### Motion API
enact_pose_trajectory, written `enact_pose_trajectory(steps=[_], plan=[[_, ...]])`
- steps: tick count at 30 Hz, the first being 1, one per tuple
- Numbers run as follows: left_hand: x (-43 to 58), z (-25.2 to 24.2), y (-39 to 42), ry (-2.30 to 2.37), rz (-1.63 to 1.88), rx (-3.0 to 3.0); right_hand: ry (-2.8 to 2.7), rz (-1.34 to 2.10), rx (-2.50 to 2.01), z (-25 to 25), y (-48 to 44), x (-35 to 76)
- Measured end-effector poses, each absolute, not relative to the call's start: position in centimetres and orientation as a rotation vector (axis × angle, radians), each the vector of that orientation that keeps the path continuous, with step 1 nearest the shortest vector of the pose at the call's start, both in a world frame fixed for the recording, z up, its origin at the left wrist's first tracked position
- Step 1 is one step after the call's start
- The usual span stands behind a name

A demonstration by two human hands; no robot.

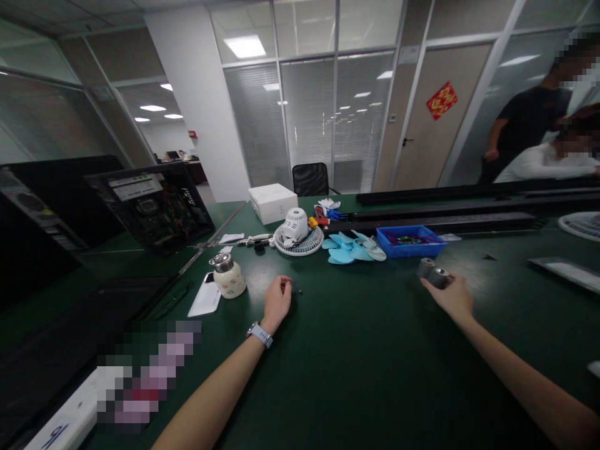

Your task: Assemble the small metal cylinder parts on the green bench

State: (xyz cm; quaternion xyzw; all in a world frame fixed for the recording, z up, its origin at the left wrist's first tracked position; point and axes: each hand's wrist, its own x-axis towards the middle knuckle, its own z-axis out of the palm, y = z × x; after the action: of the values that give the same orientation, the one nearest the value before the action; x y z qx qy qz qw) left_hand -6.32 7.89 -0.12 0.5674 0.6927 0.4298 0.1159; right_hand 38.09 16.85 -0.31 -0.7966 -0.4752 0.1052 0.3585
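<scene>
My left hand [276, 300], with a watch on the wrist, rests on the dark green table [356, 350] with its fingers curled in a pinch. A tiny dark screw-like piece [300, 292] lies just to its right; whether the fingers hold anything is hidden. My right hand [452, 295] is closed around a grey metal cylinder [434, 273] that sticks out to the upper left. Beyond the hands lie a white fan grille with its motor housing [299, 234] and light blue fan blades [352, 247].
A small cream bottle with a metal cap [227, 275] stands beside a white phone [206, 299]. A blue tray [410, 242], a white box [272, 202], an open computer case [157, 206] and long black rails [450, 215] lie further back. Two people [539, 134] are at far right.
</scene>
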Motion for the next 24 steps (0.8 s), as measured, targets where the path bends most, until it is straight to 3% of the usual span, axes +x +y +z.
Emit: enact_pose_trajectory(steps=[4,10,13,17,24], plan=[[-6.2,0.0,7.8,2.034,1.259,1.646,-1.225,0.315,-2.059,0.0,16.3,38.3],[-6.4,0.0,7.8,2.039,1.376,1.547,-1.449,-0.301,-1.66,2.7,13.1,33.0],[-6.6,0.0,7.8,2.105,1.427,1.423,-2.013,0.065,-1.31,4.0,11.9,26.6],[-6.7,0.1,7.7,2.138,1.437,1.379,-2.272,0.618,-1.174,3.5,12.1,17.0],[-6.5,0.2,7.6,2.1,1.472,1.398,-2.322,0.504,-1.225,1.0,11.9,9.3]])
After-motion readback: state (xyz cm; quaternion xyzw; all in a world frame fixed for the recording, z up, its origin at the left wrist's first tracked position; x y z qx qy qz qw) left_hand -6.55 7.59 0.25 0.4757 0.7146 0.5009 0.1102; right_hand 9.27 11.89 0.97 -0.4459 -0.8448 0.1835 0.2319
